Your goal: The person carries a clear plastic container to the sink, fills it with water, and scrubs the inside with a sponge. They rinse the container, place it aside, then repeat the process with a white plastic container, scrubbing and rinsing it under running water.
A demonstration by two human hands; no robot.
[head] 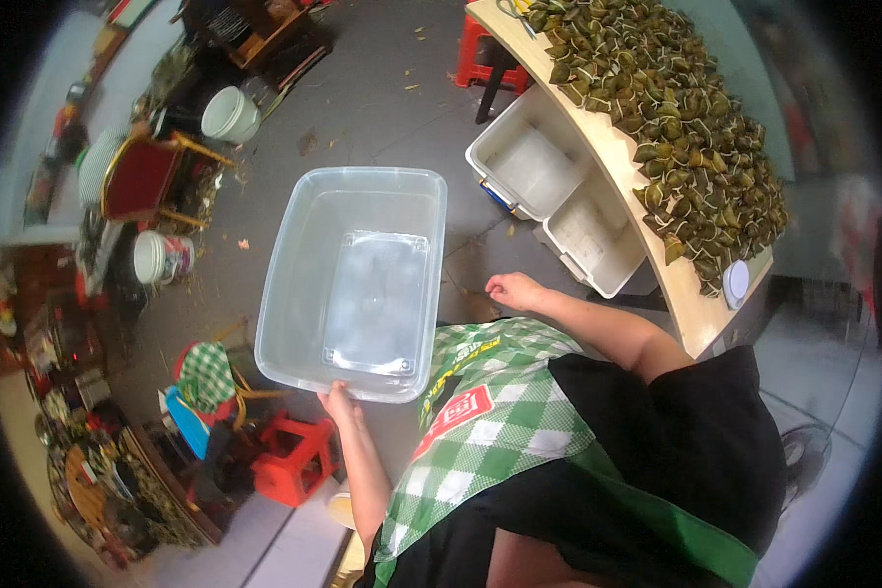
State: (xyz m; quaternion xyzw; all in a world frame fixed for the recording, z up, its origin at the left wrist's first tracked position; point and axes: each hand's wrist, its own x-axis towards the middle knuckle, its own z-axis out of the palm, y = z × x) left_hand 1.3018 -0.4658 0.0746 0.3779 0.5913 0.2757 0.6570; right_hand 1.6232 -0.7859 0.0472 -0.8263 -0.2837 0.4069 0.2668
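My left hand (340, 406) grips the near rim of a large translucent plastic storage bin (283, 294). The bin hangs in front of me, its open side towards my face, and I see nothing inside it. To the right of the bin, my right hand (516, 292) is in the air with its fingers curled and nothing visible in them. It is close to the green-and-white checked apron (514, 419) on my body. Beyond that hand, two white plastic bins (529, 158) (595, 242) stand on the floor beside a table.
Tied leaf-wrapped zongzi (661, 110) cover much of the wooden table (676, 287), with a white-lidded round container (736, 283) at its corner. Red plastic stools (294, 456), white buckets (231, 115) and a red-backed chair (140, 178) stand around. Leaf scraps litter the dark floor.
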